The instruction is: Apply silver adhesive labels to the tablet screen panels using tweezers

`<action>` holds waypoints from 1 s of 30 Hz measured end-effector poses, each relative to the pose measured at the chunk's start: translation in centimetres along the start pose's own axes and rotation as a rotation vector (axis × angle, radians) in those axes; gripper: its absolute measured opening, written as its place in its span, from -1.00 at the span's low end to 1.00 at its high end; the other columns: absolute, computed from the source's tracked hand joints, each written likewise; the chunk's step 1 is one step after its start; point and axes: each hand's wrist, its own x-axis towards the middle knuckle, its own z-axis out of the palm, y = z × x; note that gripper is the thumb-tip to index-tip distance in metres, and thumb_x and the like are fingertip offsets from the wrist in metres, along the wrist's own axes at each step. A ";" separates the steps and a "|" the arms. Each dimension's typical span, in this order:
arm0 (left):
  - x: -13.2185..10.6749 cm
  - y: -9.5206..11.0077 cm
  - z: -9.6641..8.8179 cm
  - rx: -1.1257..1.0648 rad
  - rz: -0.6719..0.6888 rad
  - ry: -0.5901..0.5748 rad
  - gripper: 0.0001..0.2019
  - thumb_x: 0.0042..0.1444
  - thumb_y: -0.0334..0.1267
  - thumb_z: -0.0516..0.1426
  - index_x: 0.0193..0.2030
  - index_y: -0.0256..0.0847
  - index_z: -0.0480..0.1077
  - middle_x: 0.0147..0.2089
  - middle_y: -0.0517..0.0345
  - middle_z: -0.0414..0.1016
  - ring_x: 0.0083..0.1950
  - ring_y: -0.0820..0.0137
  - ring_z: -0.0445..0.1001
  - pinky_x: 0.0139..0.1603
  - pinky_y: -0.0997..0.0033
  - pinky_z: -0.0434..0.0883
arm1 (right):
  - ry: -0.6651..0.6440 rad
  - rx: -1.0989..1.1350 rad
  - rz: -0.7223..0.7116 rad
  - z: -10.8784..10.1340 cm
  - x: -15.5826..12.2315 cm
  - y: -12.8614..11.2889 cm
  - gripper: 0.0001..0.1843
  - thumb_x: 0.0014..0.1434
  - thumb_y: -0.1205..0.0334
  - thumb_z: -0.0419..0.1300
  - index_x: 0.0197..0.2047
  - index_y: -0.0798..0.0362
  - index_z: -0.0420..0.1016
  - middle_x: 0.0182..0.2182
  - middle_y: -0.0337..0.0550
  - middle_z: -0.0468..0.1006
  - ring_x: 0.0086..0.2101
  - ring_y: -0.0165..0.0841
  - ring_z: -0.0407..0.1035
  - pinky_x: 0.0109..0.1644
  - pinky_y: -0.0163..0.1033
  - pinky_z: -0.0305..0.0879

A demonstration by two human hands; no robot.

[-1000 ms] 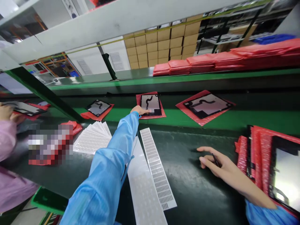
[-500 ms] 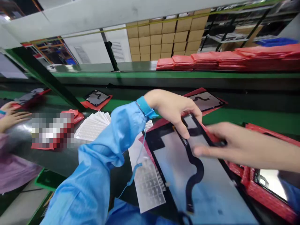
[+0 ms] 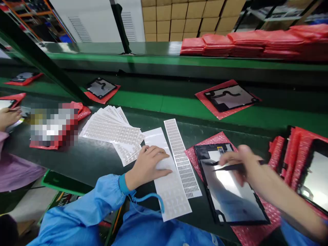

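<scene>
My left hand (image 3: pixel 151 165) lies with its fingers spread on a white sticker sheet (image 3: pixel 175 198). Black tweezers (image 3: pixel 238 166) are gripped in my right hand (image 3: pixel 247 164), slightly blurred, above a black-framed, shiny tablet-like screen panel (image 3: pixel 225 191). Whether the tips touch the panel I cannot tell. Beneath the panel is a red bubble-wrap bag (image 3: pixel 205 145). A narrow strip sheet of small labels (image 3: pixel 181 159) lies between my left hand and the panel.
Fanned label sheets (image 3: pixel 110 131) lie left of my hands. Two panels with dark curved strips (image 3: pixel 230 97) (image 3: pixel 101 88) sit on red bags on the green belt (image 3: pixel 156 102). More bagged panels (image 3: pixel 297 153) are at right. A co-worker's hand (image 3: pixel 9 118) is far left.
My left hand has let go of the panel and moved down-left onto the sticker sheet. The panel appears lower and flatter on the bag. My right hand now shows the tweezers clearly over it.
</scene>
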 end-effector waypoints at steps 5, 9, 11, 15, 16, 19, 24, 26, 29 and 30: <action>-0.8 -0.1 2.0 0.007 0.041 0.075 -0.54 0.21 0.24 0.29 -0.01 -0.09 0.57 0.00 0.13 0.64 0.09 0.22 0.53 0.12 0.09 0.21 | -0.363 0.491 -0.042 8.8 1.5 -1.9 -0.40 0.20 -0.31 0.36 -0.04 0.09 0.70 -0.38 -0.08 0.63 -0.54 -0.31 0.48 -0.45 -0.24 0.41; -1.1 -0.2 2.0 0.064 0.095 0.097 -0.61 0.34 0.17 0.21 0.03 -0.09 0.56 0.02 0.12 0.64 0.10 0.24 0.52 0.15 0.08 0.19 | -0.223 0.456 -0.287 10.9 1.3 -0.6 -0.69 0.27 -0.03 0.41 -0.02 -0.06 0.76 -0.11 -0.02 0.66 -0.16 -0.19 0.59 -0.16 -0.20 0.57; -1.3 -0.2 1.9 0.092 0.103 0.102 -0.57 0.37 0.16 0.18 0.11 -0.12 0.53 0.07 0.08 0.62 0.12 0.22 0.50 0.17 0.06 0.18 | -0.134 0.470 -0.346 11.0 1.0 -0.1 -0.79 0.27 0.05 0.43 -0.07 -0.10 0.77 -0.12 -0.04 0.67 -0.09 -0.19 0.59 -0.09 -0.20 0.59; -1.2 -0.2 1.9 0.054 0.092 0.090 -0.64 0.36 0.13 0.21 0.04 -0.08 0.57 -0.05 0.15 0.63 0.04 0.28 0.50 0.13 0.10 0.16 | -0.068 0.483 -0.363 11.3 0.8 0.1 -0.83 0.24 0.06 0.45 -0.13 -0.10 0.78 -0.13 -0.04 0.70 -0.12 -0.17 0.62 -0.04 -0.15 0.63; -1.1 -0.3 1.9 0.032 0.091 0.078 -0.66 0.35 0.13 0.22 0.00 -0.07 0.59 -0.09 0.17 0.62 0.02 0.30 0.50 0.12 0.12 0.16 | -0.072 0.478 -0.360 11.4 0.9 0.0 -0.83 0.24 0.06 0.45 -0.13 -0.10 0.78 -0.12 -0.04 0.70 -0.10 -0.16 0.62 -0.01 -0.12 0.63; -0.8 -0.5 1.8 -0.041 0.081 0.027 -0.70 0.34 0.10 0.24 -0.04 -0.04 0.62 -0.13 0.19 0.61 0.01 0.32 0.50 0.14 0.13 0.14 | -0.090 0.485 -0.309 11.6 0.9 -0.1 -0.81 0.25 0.05 0.45 -0.10 -0.10 0.77 -0.10 -0.06 0.72 -0.09 -0.13 0.64 0.04 -0.06 0.63; -0.5 -0.6 1.6 -0.135 0.027 -0.082 -0.74 0.34 0.09 0.24 -0.07 0.02 0.65 -0.14 0.18 0.63 0.02 0.31 0.50 0.15 0.12 0.11 | -0.135 0.499 -0.189 11.7 0.6 -0.1 -0.74 0.22 0.02 0.47 -0.07 -0.06 0.76 -0.14 -0.09 0.73 -0.14 -0.10 0.67 0.02 -0.04 0.66; -0.6 -0.7 1.6 -0.165 0.014 -0.097 -0.73 0.33 0.09 0.24 -0.07 0.02 0.66 -0.13 0.17 0.63 0.03 0.31 0.49 0.17 0.11 0.10 | -0.164 0.497 -0.169 11.6 0.6 -0.1 -0.70 0.20 0.00 0.47 -0.06 -0.04 0.76 -0.14 -0.08 0.73 -0.14 -0.07 0.67 0.01 -0.03 0.67; -0.7 -0.7 1.6 -0.186 0.010 -0.101 -0.73 0.33 0.09 0.25 -0.08 0.02 0.67 -0.12 0.16 0.63 0.04 0.32 0.48 0.20 0.13 0.09 | -0.187 0.504 -0.147 11.5 0.6 -0.2 -0.69 0.19 -0.01 0.48 -0.07 -0.02 0.76 -0.14 -0.07 0.73 -0.15 -0.06 0.67 -0.02 -0.03 0.68; -0.7 -0.7 1.7 -0.188 0.010 -0.103 -0.74 0.33 0.08 0.25 -0.08 0.02 0.67 -0.11 0.16 0.62 0.04 0.32 0.47 0.20 0.14 0.09 | -0.186 0.508 -0.142 11.5 0.7 -0.2 -0.68 0.18 -0.01 0.48 -0.08 -0.02 0.76 -0.15 -0.06 0.74 -0.15 -0.05 0.67 -0.04 -0.04 0.69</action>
